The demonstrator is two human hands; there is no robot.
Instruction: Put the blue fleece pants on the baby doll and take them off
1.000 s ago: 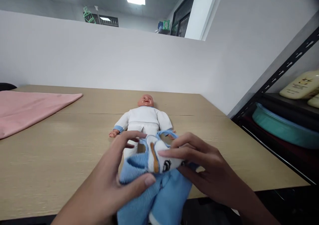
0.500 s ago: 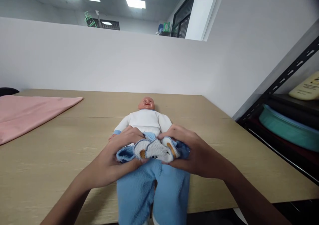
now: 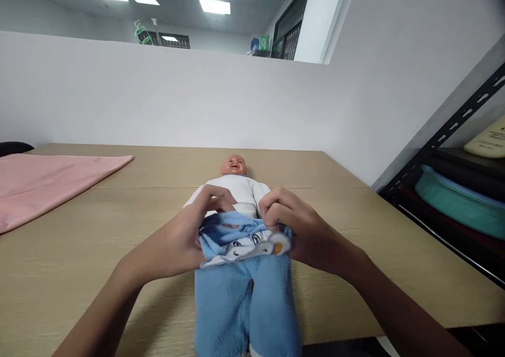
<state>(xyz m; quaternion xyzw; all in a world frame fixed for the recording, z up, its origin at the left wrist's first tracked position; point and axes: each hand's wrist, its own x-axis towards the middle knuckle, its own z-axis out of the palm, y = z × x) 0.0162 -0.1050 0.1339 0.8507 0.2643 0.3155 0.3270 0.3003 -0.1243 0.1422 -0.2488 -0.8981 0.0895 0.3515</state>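
Note:
A baby doll [image 3: 235, 180] in a white top lies on its back on the wooden table [image 3: 79, 251], head away from me. A fluffy blue garment [image 3: 246, 299] with a white printed bib covers its legs and hangs over the near table edge. My left hand [image 3: 185, 236] grips the left side of the garment's bunched upper part at the doll's waist. My right hand [image 3: 300, 230] grips the right side. Both hands have their fingers curled into the fabric. The doll's legs and hands are hidden.
A pink cloth [image 3: 43, 180] lies flat at the table's far left. A black metal shelf [image 3: 445, 151] stands to the right with a teal round container [image 3: 461, 204] and pale bottles on it. A white wall runs behind the table.
Both hands have carried the bunched top of the blue garment up from near the doll's legs to its waist, so the legs are now covered.

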